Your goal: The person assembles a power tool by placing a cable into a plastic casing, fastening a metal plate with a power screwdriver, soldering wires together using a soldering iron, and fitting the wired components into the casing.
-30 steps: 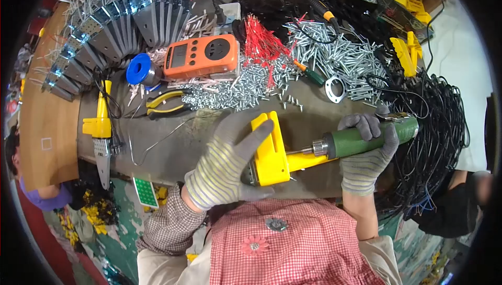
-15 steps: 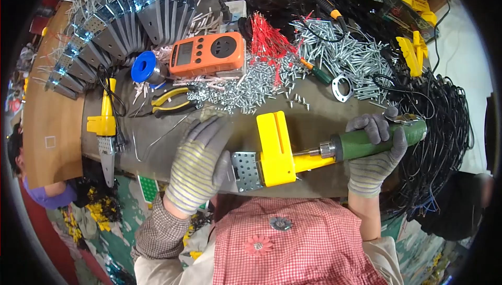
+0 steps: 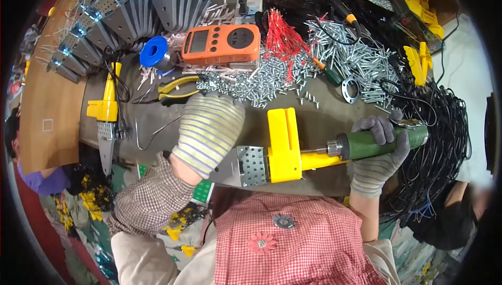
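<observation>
My right hand [image 3: 375,169], in a striped grey glove, is wrapped round a green electric screwdriver [image 3: 366,144] lying level, its bit pointing left over a yellow plastic handle piece [image 3: 283,146]. A perforated metal bracket [image 3: 252,166] with a flat grey plate joins the left end of that piece. My left hand [image 3: 210,134], also gloved, is closed with its fingers curled down at the near edge of a heap of small nuts and screws [image 3: 251,83]. Its fingertips are hidden, so what they pinch, if anything, cannot be made out. Yellow-black pliers [image 3: 177,98] lie just beyond it.
An orange multimeter [image 3: 222,43], a blue solder spool [image 3: 154,52], red wires [image 3: 280,34] and long screws [image 3: 358,60] lie behind. A similar yellow-handled unit [image 3: 106,110] rests at left. Black cables [image 3: 444,133] pile at right; metal brackets [image 3: 125,13] line the back left.
My left hand has left the flat plate, moved up toward the small hardware and curled its fingers. My right hand keeps its hold on the screwdriver. The whole view has shifted slightly.
</observation>
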### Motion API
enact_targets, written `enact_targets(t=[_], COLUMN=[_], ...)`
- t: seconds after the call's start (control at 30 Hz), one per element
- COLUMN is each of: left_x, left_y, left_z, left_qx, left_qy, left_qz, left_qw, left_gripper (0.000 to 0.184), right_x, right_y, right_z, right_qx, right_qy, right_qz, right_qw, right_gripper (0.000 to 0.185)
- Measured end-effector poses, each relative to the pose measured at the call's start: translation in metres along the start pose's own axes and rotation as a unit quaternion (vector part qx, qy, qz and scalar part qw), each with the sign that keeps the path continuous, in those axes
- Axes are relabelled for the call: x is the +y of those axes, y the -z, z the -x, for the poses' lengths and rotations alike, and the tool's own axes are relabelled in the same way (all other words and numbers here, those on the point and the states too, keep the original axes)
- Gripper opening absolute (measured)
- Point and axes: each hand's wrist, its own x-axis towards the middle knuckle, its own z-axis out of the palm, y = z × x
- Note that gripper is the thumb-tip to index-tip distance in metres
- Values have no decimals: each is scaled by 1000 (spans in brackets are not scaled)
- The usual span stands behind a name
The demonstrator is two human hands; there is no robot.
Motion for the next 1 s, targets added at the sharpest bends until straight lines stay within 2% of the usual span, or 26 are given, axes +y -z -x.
enact_targets(t=[0.1, 0.17, 0.27, 0.37, 0.6, 0.8, 1.0], left_x=[5, 24, 42, 46, 44, 40, 36], left_y=[20, 25, 12, 10, 6, 7, 3], left_z=[20, 41, 49, 47, 47, 50, 51], left_qx=[88, 69, 163, 176, 156, 115, 102], left_qy=[76, 136, 112, 100, 67, 88, 41], left_qz=[269, 428, 389, 394, 417, 461, 474], left_qw=[956, 891, 900, 897, 893, 876, 874], left_gripper=[9, 14, 15, 16, 20, 22, 30], right_x=[1, -1, 0, 0, 3, 4, 5], right_y=[1, 1, -1, -1, -3, -4, -4], right_z=[2, 3, 1, -1, 0, 0, -2], right_qx=[2, 9, 9, -4, -21, -29, -39], right_qy=[2, 3, -8, -18, -7, -5, -1], right_qz=[13, 17, 21, 10, -5, 8, 13], right_qw=[1000, 1000, 1000, 1000, 1000, 1000, 999], right_gripper=[32, 32, 30, 29, 27, 27, 27])
